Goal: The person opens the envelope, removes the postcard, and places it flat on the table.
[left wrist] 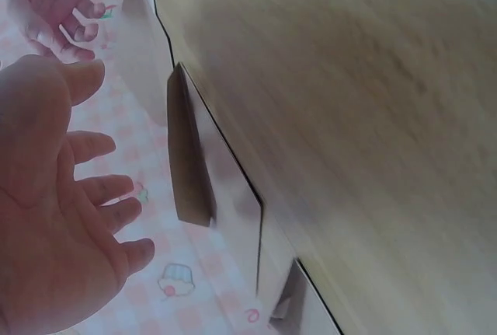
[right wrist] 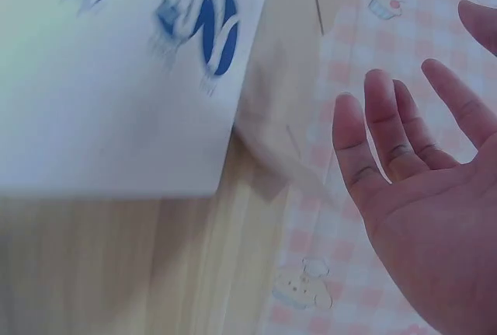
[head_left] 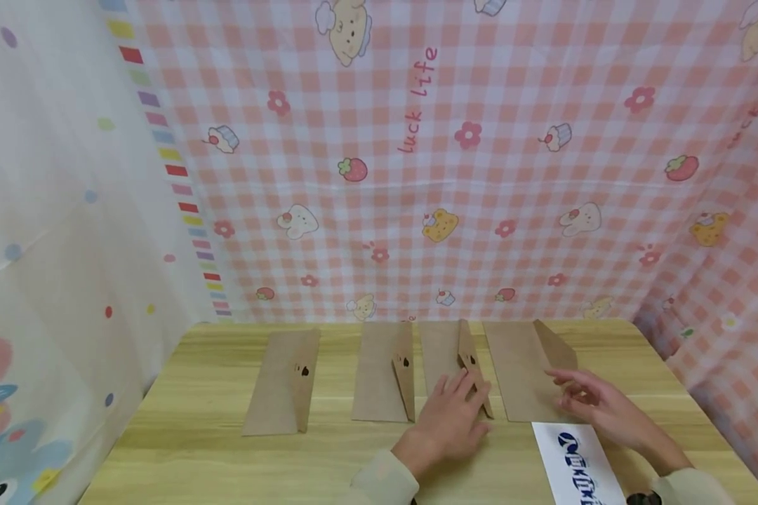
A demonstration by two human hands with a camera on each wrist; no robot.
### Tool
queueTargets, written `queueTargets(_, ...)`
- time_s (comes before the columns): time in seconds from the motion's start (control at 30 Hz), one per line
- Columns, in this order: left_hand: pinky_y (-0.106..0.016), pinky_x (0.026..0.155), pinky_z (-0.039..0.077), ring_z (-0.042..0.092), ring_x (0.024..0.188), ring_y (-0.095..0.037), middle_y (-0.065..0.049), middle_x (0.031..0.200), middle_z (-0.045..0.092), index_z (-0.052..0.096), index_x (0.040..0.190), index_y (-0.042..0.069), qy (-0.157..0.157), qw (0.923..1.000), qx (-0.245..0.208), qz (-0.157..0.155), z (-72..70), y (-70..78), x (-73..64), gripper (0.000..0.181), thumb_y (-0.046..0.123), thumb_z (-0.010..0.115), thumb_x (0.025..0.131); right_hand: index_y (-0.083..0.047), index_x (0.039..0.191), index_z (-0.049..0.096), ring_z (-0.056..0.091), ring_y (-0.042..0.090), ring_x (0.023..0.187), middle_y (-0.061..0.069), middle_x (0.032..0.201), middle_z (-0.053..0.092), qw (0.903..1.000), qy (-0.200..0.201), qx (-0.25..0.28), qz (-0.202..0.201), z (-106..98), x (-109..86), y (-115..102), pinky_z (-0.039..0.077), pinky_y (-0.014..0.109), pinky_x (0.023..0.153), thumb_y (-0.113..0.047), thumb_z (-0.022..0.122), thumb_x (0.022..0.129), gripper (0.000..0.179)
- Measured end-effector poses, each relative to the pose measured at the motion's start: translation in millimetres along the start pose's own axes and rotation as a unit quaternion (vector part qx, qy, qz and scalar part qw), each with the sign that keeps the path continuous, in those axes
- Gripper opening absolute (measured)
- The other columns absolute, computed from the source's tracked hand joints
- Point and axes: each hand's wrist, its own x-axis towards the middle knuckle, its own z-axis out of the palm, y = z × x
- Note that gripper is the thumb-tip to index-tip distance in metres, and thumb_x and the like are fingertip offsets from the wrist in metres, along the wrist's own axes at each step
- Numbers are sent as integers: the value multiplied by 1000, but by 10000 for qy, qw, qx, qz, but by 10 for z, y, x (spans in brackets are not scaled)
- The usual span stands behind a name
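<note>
Brown paper envelopes stand in a row on the wooden table. My left hand [head_left: 453, 415] is over the lower part of one envelope [head_left: 441, 351], its fingers spread beside the partly raised flap. In the left wrist view the fingers curve slightly with nothing between them. My right hand [head_left: 603, 410] hovers over the rightmost envelope [head_left: 512, 372], whose flap [head_left: 556, 347] stands open to the right. Its fingers are loosely bent and empty in the right wrist view. A white card [head_left: 571, 459] with dark blue print lies just below that envelope, overlapping its lower edge.
Two more envelopes lie to the left, one at far left [head_left: 278, 382] and one nearer the middle [head_left: 379, 372]. The wooden table [head_left: 164, 456] ends at a pink checked cloth [head_left: 379, 210] behind. A white dotted cloth [head_left: 88, 231] hangs on the left.
</note>
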Motion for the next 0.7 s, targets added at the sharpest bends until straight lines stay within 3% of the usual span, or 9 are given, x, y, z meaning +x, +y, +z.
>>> queueTargets(0.13, -45, 120, 22, 21, 151, -24, -5, 164, 21, 32, 156, 23, -35, 9999, -64, -106, -1, -49, -20, 60, 49, 43, 103, -2, 137, 56, 61, 9, 94, -11, 123, 59, 9998, -57, -2, 179, 62, 112, -49, 51, 24, 78, -10, 65, 96, 43)
queueTargets(0.27, -45, 121, 21, 21, 151, -25, -7, 165, 21, 29, 157, 24, -80, 9995, -185, -223, 9, -92, -35, 62, 49, 44, 103, 0, 136, 56, 62, 11, 95, -1, 124, 60, 10000, 21, -5, -79, 158, 213, -52, 51, 24, 80, -7, 66, 94, 44)
queueTargets(0.43, -45, 121, 20, 21, 151, -25, -8, 164, 22, 26, 158, 23, -91, 9990, -271, -357, 30, -154, -50, 64, 48, 45, 103, 3, 134, 56, 63, 13, 94, 22, 122, 60, 9996, 118, -17, -267, 288, 310, -32, 52, 24, 80, -5, 67, 93, 44)
queueTargets(0.7, -45, 120, 22, 22, 151, -26, -7, 164, 23, 31, 157, 20, -89, 9990, -87, -434, 64, -228, -66, 63, 48, 45, 102, 7, 135, 53, 64, 22, 100, 28, 122, 60, 9992, 1, 317, -239, 484, 433, -40, 53, 27, 84, -5, 65, 94, 44)
